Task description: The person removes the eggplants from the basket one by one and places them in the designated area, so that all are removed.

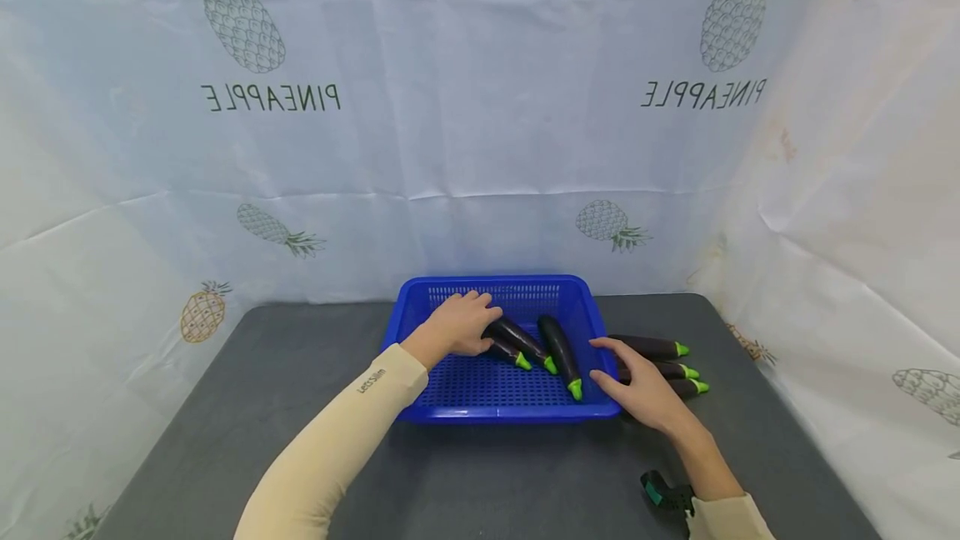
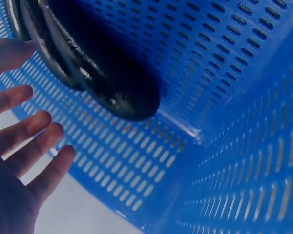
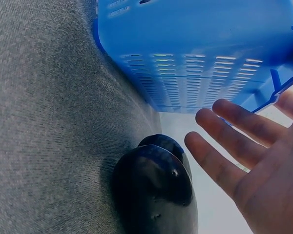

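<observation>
Evenly and softly lit, faint shadows; head view sharp, bowed at edges; wrist views blue-tinted, blurred near.

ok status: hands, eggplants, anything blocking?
Left hand open over eggplants in basket. Right hand open beside eggplants on table. Basket wall between them.

Six eggplants (image 1: pixel 561 346), one blue basket (image 1: pixel 480 413)
</observation>
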Available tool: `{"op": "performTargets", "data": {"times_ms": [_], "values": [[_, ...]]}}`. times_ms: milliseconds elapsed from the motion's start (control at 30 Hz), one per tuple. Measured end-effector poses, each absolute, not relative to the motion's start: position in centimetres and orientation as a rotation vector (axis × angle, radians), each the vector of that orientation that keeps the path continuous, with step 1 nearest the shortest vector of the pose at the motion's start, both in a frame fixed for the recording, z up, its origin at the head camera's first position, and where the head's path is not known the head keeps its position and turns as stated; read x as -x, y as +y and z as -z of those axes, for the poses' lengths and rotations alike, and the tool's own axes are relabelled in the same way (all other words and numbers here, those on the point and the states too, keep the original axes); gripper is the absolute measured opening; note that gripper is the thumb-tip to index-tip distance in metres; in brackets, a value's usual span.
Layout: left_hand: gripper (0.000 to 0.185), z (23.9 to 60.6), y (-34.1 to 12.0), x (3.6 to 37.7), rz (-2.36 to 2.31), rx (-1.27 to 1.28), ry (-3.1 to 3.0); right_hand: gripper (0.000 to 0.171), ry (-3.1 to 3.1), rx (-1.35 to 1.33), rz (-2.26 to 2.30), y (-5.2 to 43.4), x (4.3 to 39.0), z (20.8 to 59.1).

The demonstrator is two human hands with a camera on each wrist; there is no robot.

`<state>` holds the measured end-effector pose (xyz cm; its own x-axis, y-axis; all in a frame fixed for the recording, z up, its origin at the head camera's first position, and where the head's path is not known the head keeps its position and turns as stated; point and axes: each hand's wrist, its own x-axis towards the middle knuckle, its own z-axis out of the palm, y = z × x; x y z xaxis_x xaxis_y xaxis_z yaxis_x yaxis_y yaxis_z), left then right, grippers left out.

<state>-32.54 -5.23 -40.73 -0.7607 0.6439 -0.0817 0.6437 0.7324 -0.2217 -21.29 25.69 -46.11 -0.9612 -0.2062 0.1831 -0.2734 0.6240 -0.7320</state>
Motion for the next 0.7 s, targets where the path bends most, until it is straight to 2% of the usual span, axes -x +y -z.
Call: {"op": "performTargets", "data": {"times_ms": [700], "values": [[0.058,43.4,-4.4,32.9,-0.455,1.04,-2.995,0.053,-2.745,-0.411,-1.257,25.6,21.3,46.2]]}}
